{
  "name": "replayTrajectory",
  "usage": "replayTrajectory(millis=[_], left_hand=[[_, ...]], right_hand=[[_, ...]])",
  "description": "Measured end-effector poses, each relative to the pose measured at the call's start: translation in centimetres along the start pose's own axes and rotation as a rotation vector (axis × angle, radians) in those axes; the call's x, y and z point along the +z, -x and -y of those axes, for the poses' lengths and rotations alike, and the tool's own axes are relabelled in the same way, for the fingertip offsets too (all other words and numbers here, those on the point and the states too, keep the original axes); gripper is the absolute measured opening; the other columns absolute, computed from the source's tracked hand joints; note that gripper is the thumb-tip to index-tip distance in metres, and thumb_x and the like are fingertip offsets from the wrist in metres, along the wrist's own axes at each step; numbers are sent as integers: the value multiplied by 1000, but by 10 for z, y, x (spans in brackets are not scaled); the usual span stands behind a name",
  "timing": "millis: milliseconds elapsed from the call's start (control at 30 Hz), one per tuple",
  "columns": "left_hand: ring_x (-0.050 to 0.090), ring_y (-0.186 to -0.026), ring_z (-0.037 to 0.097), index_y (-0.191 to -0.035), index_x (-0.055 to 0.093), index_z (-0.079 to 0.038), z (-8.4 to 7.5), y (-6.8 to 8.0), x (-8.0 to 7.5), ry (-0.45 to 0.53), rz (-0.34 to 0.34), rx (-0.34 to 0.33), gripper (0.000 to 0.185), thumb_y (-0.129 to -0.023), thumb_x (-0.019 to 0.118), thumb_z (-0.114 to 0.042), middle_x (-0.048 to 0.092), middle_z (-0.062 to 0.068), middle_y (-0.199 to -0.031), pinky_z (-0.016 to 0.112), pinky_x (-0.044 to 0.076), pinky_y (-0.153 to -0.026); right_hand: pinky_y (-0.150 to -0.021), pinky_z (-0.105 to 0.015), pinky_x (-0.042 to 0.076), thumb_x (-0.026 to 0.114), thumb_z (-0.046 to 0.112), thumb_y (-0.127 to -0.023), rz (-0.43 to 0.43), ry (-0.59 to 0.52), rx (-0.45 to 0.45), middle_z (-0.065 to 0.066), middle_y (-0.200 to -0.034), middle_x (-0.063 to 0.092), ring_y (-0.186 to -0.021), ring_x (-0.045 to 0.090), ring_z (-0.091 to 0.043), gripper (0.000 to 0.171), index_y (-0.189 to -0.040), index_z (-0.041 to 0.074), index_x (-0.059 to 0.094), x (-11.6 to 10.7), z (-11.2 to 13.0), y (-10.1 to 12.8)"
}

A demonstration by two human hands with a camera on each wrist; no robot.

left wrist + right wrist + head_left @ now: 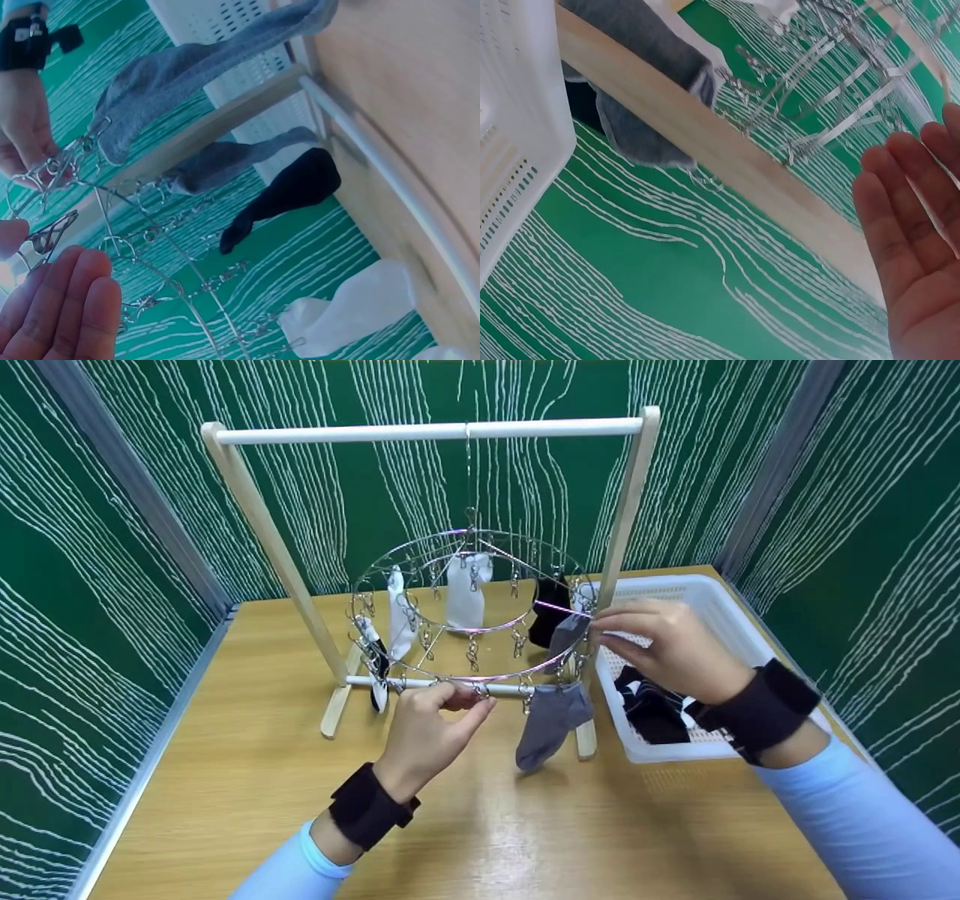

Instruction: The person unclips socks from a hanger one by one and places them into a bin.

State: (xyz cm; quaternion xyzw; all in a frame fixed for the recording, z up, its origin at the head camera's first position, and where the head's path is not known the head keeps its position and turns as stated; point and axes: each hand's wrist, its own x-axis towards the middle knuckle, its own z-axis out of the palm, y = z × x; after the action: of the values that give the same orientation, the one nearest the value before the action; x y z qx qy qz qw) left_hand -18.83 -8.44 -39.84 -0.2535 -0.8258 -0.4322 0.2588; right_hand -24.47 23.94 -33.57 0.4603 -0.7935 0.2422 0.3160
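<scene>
A round metal sock hanger with two rings and dangling clips hangs from a rack bar. At its front edge my left hand pinches a metal clip between thumb and fingers. My right hand is at the right edge, its thumb and index tips together on the outer ring; their exact contact is partly hidden. Between the hands hangs a grey sock. Another grey sock and a black sock hang behind it. White socks hang at the back and left, beside a black-and-white sock.
The wooden rack stands on a wooden table; its right post is close to my right hand. At the right, a white plastic basket holds dark and white socks. Green patterned walls enclose the table.
</scene>
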Motion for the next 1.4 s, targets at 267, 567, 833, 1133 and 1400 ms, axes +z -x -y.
replayTrajectory(millis=[267, 567, 833, 1133, 1400], left_hand=[[78, -76, 19, -90, 81, -4, -1, 0, 0, -5, 1, 1, 10, -91, 87, -12, 83, 6, -85, 34, 66, -74], [78, -75, 17, -88, 80, -5, -3, 3, -1, -29, -12, 25, 13, -90, 89, -15, 83, 4, -85, 34, 65, -73], [80, -77, 20, -91, 80, -4, -8, 8, -5, -89, 20, 38, 13, -92, 87, -15, 83, 8, -87, 37, 67, -75], [65, -55, 8, -79, 71, -9, -9, 6, -13, -238, -47, 280, 27, -87, 92, -25, 71, -1, -66, 21, 51, -51], [58, -53, 12, -81, 71, -8, -18, -8, -19, -290, -216, 547, 24, -94, 85, -22, 68, -1, -66, 26, 48, -48]], right_hand=[[-95, -54, 63, 82, -9, -89, 97, 61, -42, -22, -119, 79, -111, 76, -40, 29, -117, -4, 79, 14, 6, -2], [-93, -53, 64, 83, -7, -89, 116, 58, -47, -20, -112, 80, -106, 76, -38, 23, -112, -3, 80, 19, 7, -4], [-90, -51, 65, 85, -5, -88, 115, 67, -50, -18, -106, 81, -101, 77, -36, 21, -108, -1, 81, 22, 5, -2], [-83, -47, 65, 85, -6, -88, 92, 70, -70, -15, -101, 80, -96, 75, -33, 19, -106, 0, 81, 21, 7, -2], [-82, -46, 66, 85, -5, -88, 93, 84, -56, -14, -100, 80, -94, 75, -32, 19, -105, 0, 82, 21, 9, -3]])
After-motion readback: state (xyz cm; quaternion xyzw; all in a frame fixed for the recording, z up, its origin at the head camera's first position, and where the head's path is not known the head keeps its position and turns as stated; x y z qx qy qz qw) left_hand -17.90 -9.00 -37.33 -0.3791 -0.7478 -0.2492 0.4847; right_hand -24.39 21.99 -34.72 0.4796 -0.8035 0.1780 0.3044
